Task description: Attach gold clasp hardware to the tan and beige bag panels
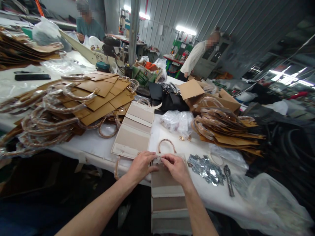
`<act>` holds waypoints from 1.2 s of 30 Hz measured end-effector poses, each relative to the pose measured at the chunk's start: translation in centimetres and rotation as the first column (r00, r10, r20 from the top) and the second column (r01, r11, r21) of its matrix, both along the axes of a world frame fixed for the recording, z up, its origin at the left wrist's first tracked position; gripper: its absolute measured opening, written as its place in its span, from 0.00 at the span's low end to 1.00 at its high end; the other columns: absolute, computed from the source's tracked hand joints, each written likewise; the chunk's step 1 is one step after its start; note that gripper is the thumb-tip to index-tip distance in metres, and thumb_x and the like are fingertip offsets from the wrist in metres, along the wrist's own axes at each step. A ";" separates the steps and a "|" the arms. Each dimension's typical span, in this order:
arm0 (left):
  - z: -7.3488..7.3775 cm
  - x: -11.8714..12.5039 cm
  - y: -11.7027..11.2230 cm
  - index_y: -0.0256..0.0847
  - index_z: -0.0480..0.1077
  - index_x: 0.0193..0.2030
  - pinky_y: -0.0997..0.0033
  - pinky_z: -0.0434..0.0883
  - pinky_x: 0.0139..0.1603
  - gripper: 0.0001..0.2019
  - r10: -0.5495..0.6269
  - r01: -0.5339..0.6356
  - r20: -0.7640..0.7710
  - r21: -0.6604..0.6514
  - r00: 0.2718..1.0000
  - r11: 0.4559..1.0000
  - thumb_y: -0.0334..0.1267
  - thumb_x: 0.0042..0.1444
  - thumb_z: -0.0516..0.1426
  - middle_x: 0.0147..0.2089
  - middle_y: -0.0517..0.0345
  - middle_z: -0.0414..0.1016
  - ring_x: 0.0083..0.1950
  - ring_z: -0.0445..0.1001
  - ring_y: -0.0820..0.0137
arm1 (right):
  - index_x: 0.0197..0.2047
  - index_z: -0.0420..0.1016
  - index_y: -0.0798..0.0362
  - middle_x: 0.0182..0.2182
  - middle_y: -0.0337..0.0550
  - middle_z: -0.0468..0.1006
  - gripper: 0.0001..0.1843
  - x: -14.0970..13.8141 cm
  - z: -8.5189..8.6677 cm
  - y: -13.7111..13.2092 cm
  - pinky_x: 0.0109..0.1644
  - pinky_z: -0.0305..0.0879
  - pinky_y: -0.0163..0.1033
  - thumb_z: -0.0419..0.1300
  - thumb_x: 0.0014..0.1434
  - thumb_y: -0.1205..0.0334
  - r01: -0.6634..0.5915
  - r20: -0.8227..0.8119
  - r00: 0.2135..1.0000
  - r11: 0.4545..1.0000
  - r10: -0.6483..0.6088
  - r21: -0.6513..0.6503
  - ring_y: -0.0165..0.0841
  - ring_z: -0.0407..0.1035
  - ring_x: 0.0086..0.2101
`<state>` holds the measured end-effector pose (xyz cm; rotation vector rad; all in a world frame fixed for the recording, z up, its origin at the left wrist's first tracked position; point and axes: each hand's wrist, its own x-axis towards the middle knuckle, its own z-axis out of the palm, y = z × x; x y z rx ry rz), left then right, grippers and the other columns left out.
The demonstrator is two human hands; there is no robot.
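I saw the beige panel under both hands, its near part overhanging the front edge of the bench. The right hand had thumb and fingers nearly meeting at the panel's far edge; the left hand was loosely curled there, thumb apart; I couldn't tell what either gripped. Metal plates and a dark tool crowded the right side. A second panel hemmed in the left, a narrow white strip showing beside it. Farther on, tan stacks flanked both sides, with black bags, an open carton and a post beyond.
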<state>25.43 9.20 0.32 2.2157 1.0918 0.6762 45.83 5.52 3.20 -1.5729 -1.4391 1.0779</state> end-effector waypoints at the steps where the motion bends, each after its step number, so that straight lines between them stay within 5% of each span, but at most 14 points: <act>1: 0.0 0.0 0.0 0.45 0.78 0.55 0.55 0.73 0.62 0.22 0.006 -0.006 0.007 0.002 1.000 1.000 0.42 0.53 0.72 0.59 0.48 0.80 0.60 0.77 0.55 | 0.41 0.85 0.51 0.29 0.40 0.82 0.14 -0.1 0.0 0.1 0.35 0.68 0.37 0.64 0.62 0.51 -0.010 0.021 1.000 1.000 0.010 0.004 0.34 0.71 0.29; 13: -0.2 -0.1 -0.1 0.47 0.76 0.59 0.56 0.73 0.62 0.27 0.011 -0.011 0.029 -0.015 1.000 1.000 0.40 0.52 0.72 0.58 0.51 0.81 0.59 0.77 0.56 | 0.43 0.86 0.47 0.38 0.43 0.86 0.12 -1.3 -0.1 0.9 0.44 0.72 0.42 0.60 0.65 0.55 -0.061 0.193 0.980 0.994 0.043 0.091 0.41 0.78 0.38; 26: 0.1 0.0 -0.2 0.44 0.74 0.56 0.59 0.72 0.55 0.25 0.041 -0.041 -0.011 -0.036 0.999 0.999 0.41 0.52 0.72 0.50 0.51 0.81 0.55 0.77 0.56 | 0.42 0.83 0.47 0.36 0.41 0.85 0.10 -1.9 0.3 0.7 0.43 0.69 0.41 0.59 0.66 0.59 -0.074 0.306 0.951 0.992 0.040 0.102 0.40 0.77 0.37; 36: -0.1 0.0 -0.4 0.43 0.74 0.55 0.61 0.72 0.54 0.24 0.066 -0.067 -0.030 -0.041 0.997 0.997 0.42 0.52 0.72 0.50 0.52 0.81 0.54 0.77 0.57 | 0.42 0.81 0.49 0.40 0.44 0.80 0.06 -2.0 -0.9 0.4 0.44 0.71 0.41 0.61 0.66 0.61 -0.049 0.373 0.927 0.975 -0.037 0.218 0.37 0.75 0.36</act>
